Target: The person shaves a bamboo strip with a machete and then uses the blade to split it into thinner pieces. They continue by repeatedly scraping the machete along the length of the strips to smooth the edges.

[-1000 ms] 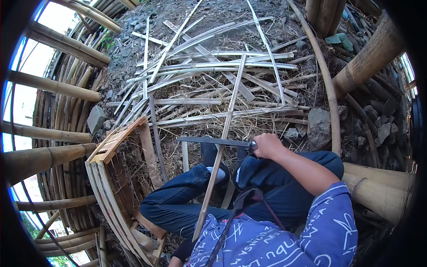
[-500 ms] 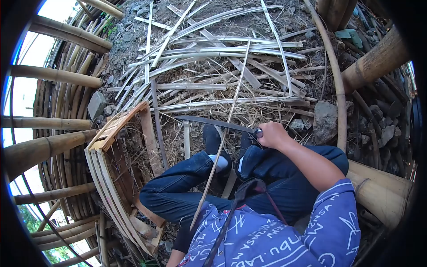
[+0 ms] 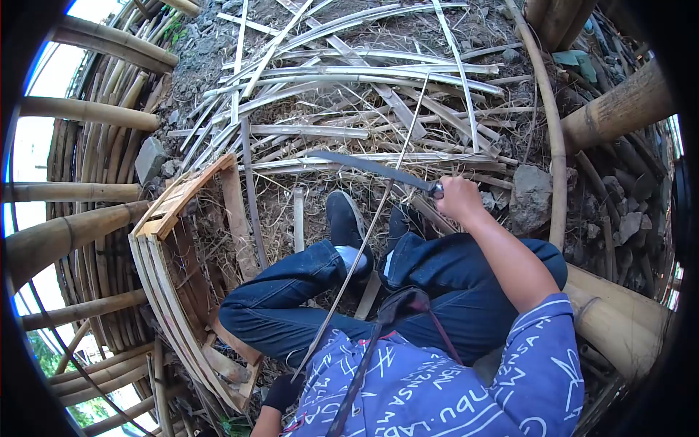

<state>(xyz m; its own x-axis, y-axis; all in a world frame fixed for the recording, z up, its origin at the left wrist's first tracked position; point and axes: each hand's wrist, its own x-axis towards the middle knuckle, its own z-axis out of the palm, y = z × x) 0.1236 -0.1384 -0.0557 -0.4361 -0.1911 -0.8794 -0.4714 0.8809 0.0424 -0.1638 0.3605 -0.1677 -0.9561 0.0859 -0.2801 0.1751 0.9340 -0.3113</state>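
My right hand is closed round the handle of a machete, well out in front of my knees. The long dark machete blade points left and crosses a thin bamboo strip, meeting it in this view. That strip slants from beside my waist up over my shoes to the split bamboo on the ground. At its lower end is my left hand in a dark glove, closed on the strip, its fingers partly hidden by glove and shirt.
Split bamboo slats lie crisscrossed ahead on dirt and shavings. A wooden crate tips on its side at my left. Grey rocks and a thick bamboo pole are at my right. Bamboo posts line the left side.
My right hand and the machete have moved forward along the strip, away from my body. The strip's far end has shifted right, and more of my gloved left hand shows.
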